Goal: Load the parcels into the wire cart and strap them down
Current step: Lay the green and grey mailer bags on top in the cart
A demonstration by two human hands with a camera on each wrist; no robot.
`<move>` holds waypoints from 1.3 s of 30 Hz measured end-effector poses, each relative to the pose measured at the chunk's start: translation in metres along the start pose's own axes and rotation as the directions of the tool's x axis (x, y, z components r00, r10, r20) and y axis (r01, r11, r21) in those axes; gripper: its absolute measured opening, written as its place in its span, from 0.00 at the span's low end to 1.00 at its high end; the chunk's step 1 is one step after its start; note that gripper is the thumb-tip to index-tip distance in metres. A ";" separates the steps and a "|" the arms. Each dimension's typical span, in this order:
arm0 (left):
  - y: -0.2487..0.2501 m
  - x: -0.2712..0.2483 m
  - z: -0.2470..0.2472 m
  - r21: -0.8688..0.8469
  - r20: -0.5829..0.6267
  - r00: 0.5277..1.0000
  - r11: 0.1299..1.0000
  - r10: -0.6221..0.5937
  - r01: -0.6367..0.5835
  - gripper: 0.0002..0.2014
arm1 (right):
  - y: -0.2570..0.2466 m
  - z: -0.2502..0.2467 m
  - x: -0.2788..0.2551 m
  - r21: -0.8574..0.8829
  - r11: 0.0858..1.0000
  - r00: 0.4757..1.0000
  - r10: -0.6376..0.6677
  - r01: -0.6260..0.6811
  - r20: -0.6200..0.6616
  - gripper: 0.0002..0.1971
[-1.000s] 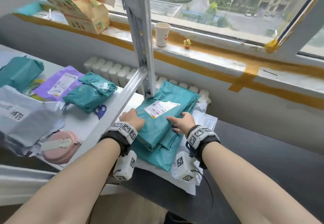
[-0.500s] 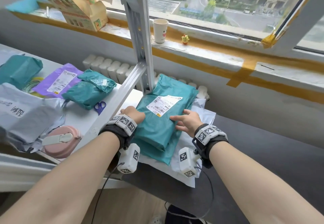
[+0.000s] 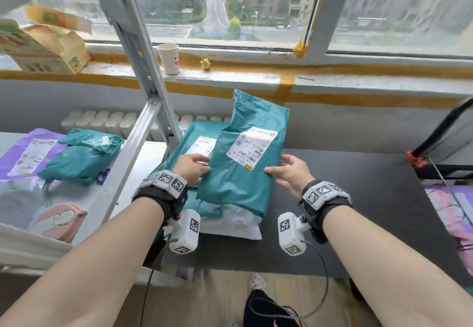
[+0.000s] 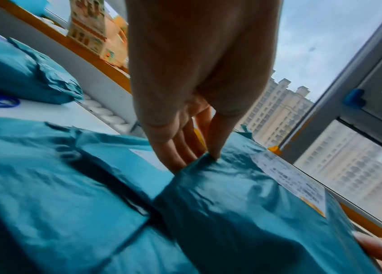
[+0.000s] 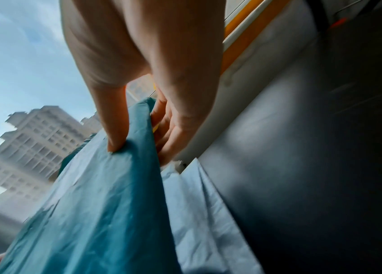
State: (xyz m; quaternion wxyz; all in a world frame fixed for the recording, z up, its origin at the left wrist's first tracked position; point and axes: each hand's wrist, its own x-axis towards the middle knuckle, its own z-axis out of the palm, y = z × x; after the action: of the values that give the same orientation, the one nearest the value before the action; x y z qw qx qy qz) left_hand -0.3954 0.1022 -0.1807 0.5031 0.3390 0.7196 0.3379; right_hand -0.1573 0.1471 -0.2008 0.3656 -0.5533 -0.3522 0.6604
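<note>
A teal parcel [image 3: 243, 170] with a white label is lifted and tilted up above the stack, held at both side edges. My left hand [image 3: 190, 169] grips its left edge, thumb on top and fingers [image 4: 180, 148] underneath. My right hand [image 3: 286, 170] pinches its right edge [image 5: 136, 140] between thumb and fingers. Below it lie another teal parcel [image 3: 194, 142] and a white parcel [image 3: 230, 224] on the dark table [image 3: 358, 211]. The black wire cart [image 3: 445, 152] with a red clip shows at the right edge.
A grey metal shelf post [image 3: 143, 70] stands left of the stack. On the white shelf lie a teal parcel [image 3: 82, 155], a purple parcel [image 3: 28, 152], blue scissors [image 3: 102, 175] and a pink tape dispenser [image 3: 58, 221]. A paper cup [image 3: 169, 57] stands on the sill.
Both hands have taken the top teal parcel by its sides and raised it off the stack, shifting it right; the teal parcel underneath has come into view.
</note>
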 end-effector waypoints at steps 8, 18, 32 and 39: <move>0.041 -0.029 0.117 0.090 0.362 0.932 0.994 0.022 -0.059 0.10 | 0.009 -0.132 -0.070 0.091 0.990 0.962 -0.085 0.112 -0.261 0.27; 0.081 -0.076 0.331 0.314 0.620 0.785 0.919 -0.007 -0.240 0.15 | 0.025 -0.320 -0.160 0.165 0.975 0.848 -0.040 0.149 -0.528 0.33; 0.088 -0.128 0.631 0.497 0.736 0.670 0.750 -0.097 -0.437 0.17 | 0.078 -0.552 -0.221 0.354 0.916 0.672 0.141 0.191 -0.727 0.34; 0.104 -0.115 0.765 0.513 0.830 0.527 0.616 -0.181 -0.597 0.22 | 0.099 -0.631 -0.201 0.448 0.874 0.521 0.298 0.188 -0.800 0.34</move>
State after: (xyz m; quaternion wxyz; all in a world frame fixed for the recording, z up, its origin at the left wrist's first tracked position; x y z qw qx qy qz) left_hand 0.3791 0.1744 -0.2407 0.5355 0.7253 0.4126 -0.1302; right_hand 0.4813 -0.0383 -0.2801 0.5934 -0.7057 0.0665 0.3815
